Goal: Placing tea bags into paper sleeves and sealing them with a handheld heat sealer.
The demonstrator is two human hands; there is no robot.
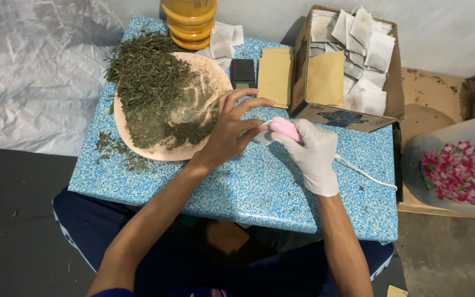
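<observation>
My left hand (229,129) is bare and rests at the edge of a pale round plate (163,153) heaped with dried green herb (149,82); its fingers pinch something small and pale next to the pink device. A clear plastic spoon (191,114) lies in the herb just beside that hand. My right hand (311,154) wears a white glove and grips a small pink device (283,127) with a white cord (364,173) trailing to the right over the blue speckled table (259,187).
A cardboard box (325,113) of white filter bags (366,49) stands at the back right. Tan paper pouches (275,74), a small black scale (243,73) and a yellow jar (189,21) sit behind the plate. A flowered translucent bag (454,170) stands right.
</observation>
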